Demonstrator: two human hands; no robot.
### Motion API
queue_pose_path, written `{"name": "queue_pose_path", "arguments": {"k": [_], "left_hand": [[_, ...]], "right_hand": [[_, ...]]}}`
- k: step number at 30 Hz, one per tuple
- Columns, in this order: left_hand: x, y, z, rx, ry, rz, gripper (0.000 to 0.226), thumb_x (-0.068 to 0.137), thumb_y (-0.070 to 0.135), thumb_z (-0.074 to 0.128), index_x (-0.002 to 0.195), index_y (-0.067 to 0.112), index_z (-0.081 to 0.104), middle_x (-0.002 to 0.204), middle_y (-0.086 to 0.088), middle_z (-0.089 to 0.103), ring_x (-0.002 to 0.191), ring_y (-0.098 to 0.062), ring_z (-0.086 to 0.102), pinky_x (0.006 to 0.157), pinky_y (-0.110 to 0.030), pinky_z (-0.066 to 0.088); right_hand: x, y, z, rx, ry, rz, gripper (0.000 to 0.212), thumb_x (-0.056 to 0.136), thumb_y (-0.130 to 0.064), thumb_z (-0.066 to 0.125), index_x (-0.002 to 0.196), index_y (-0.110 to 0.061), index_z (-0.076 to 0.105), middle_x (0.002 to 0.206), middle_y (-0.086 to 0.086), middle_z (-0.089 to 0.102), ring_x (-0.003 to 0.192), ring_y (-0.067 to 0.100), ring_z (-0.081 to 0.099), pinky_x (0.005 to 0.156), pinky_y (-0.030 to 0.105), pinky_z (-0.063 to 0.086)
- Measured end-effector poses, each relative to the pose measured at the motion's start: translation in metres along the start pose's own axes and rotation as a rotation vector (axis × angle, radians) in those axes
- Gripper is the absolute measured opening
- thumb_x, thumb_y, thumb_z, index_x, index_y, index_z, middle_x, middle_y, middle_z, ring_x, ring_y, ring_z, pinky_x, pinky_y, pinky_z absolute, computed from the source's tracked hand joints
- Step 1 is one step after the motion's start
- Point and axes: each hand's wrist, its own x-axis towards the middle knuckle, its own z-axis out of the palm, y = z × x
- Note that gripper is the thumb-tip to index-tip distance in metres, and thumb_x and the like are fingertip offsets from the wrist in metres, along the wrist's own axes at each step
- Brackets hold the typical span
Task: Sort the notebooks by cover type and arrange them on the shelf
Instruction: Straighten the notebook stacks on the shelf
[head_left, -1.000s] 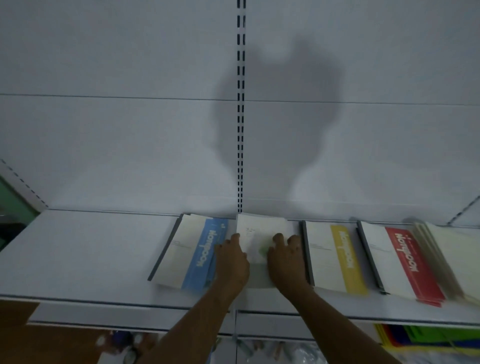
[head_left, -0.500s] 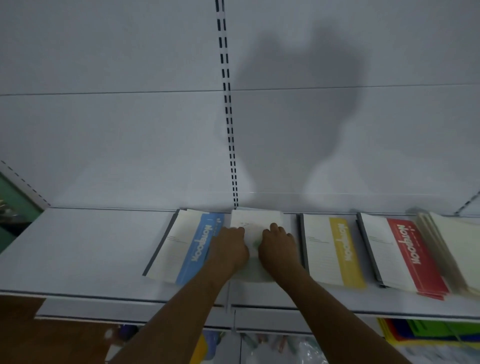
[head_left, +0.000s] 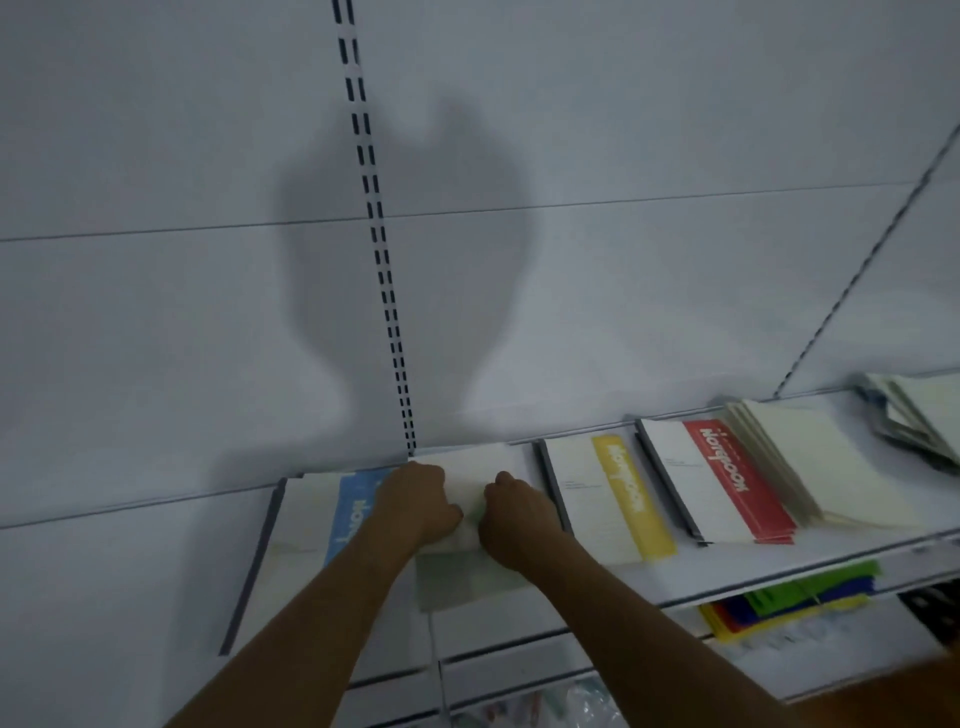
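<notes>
A white notebook with a green patch (head_left: 467, 577) lies flat on the white shelf (head_left: 130, 571), between a blue-banded notebook (head_left: 306, 525) and a yellow-banded notebook (head_left: 587, 499). My left hand (head_left: 415, 499) and my right hand (head_left: 514, 514) sit side by side on its cover, fingers curled down onto it. Their fingertips are hidden. Further right lie a red-banded notebook (head_left: 727, 478) and a fanned stack of plain cream notebooks (head_left: 810, 457).
A loose pile of notebooks (head_left: 914, 415) lies at the far right of the shelf. Coloured folders (head_left: 789, 603) sit on the level below. A slotted upright (head_left: 382, 260) runs up the white back panel. The shelf's left half is bare.
My fingers, stretched over the cover a second ago, are now curled. The view has swung left and tilted, so the row of notebooks sits further right.
</notes>
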Motion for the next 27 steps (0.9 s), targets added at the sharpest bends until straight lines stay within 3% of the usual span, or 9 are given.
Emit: {"name": "queue_pose_path", "arguments": {"k": [4,6,8,10,15,19,22,24,27], "left_hand": [[0.006,0.009,-0.015,0.089,-0.107,0.015,0.034,0.086,0.031,0.055,0.111,0.009,0.062,0.113,-0.009,0.063,0.1,-0.024,0.061,0.079,-0.03,0.048],[0.007,0.031,-0.025,0.152,-0.115,0.021,0.031,0.087,0.027,0.053,0.114,0.013,0.061,0.115,-0.007,0.061,0.102,-0.024,0.06,0.084,-0.032,0.049],[0.008,0.072,-0.031,0.119,-0.02,0.098,0.028,0.09,0.027,0.049,0.113,0.014,0.06,0.116,-0.007,0.061,0.105,-0.025,0.058,0.085,-0.034,0.047],[-0.001,0.131,-0.032,0.016,0.043,0.284,0.029,0.092,0.033,0.047,0.111,0.014,0.059,0.116,-0.008,0.061,0.107,-0.028,0.058,0.082,-0.033,0.046],[-0.05,0.287,-0.018,-0.185,-0.026,0.649,0.027,0.089,0.038,0.049,0.099,0.018,0.063,0.103,-0.004,0.065,0.094,-0.027,0.061,0.072,-0.031,0.048],[-0.094,0.392,0.008,-0.197,-0.138,0.824,0.023,0.089,0.034,0.051,0.089,0.015,0.063,0.095,-0.008,0.066,0.09,-0.028,0.062,0.069,-0.031,0.046],[-0.117,0.465,0.024,-0.25,-0.216,0.859,0.027,0.087,0.031,0.051,0.068,0.013,0.056,0.073,-0.005,0.061,0.077,-0.026,0.059,0.059,-0.026,0.038],[-0.128,0.509,0.036,-0.324,-0.281,0.836,0.033,0.086,0.03,0.053,0.057,0.016,0.045,0.062,-0.002,0.05,0.07,-0.023,0.055,0.056,-0.026,0.034],[-0.139,0.56,0.048,-0.401,-0.36,0.774,0.026,0.084,0.033,0.055,0.064,0.016,0.053,0.07,-0.004,0.056,0.068,-0.023,0.055,0.061,-0.029,0.041]], "right_hand": [[-0.017,0.011,-0.011,0.237,-0.041,0.042,0.038,0.093,-0.024,0.05,0.128,-0.011,0.053,0.132,0.006,0.052,0.117,0.023,0.053,0.099,0.03,0.04],[-0.036,0.032,-0.023,0.335,0.101,0.08,0.04,0.095,-0.028,0.049,0.133,-0.014,0.051,0.135,0.005,0.051,0.122,0.02,0.05,0.102,0.025,0.036],[-0.058,0.065,-0.043,0.375,0.288,0.166,0.035,0.096,-0.028,0.049,0.127,-0.014,0.057,0.128,0.004,0.057,0.117,0.019,0.055,0.096,0.022,0.038],[-0.085,0.108,-0.068,0.351,0.381,0.27,0.032,0.095,-0.027,0.049,0.122,-0.013,0.061,0.119,0.006,0.063,0.108,0.021,0.059,0.086,0.021,0.04],[-0.181,0.234,-0.113,0.259,0.544,0.611,0.027,0.096,-0.029,0.045,0.103,-0.011,0.063,0.098,0.009,0.063,0.089,0.028,0.061,0.069,0.029,0.043],[-0.281,0.315,-0.111,0.273,0.528,0.821,0.027,0.099,-0.028,0.04,0.073,-0.02,0.046,0.069,0.004,0.049,0.065,0.023,0.05,0.058,0.036,0.041],[-0.348,0.373,-0.117,0.268,0.562,0.937,0.023,0.097,-0.027,0.043,0.081,-0.015,0.053,0.079,0.004,0.056,0.074,0.023,0.055,0.067,0.038,0.047],[-0.384,0.411,-0.127,0.267,0.559,0.992,0.024,0.097,-0.031,0.042,0.085,-0.014,0.055,0.083,0.005,0.058,0.075,0.021,0.056,0.065,0.035,0.046],[-0.425,0.461,-0.143,0.269,0.542,1.047,0.025,0.097,-0.034,0.041,0.088,-0.015,0.056,0.083,0.004,0.059,0.073,0.019,0.056,0.059,0.032,0.043]]}}
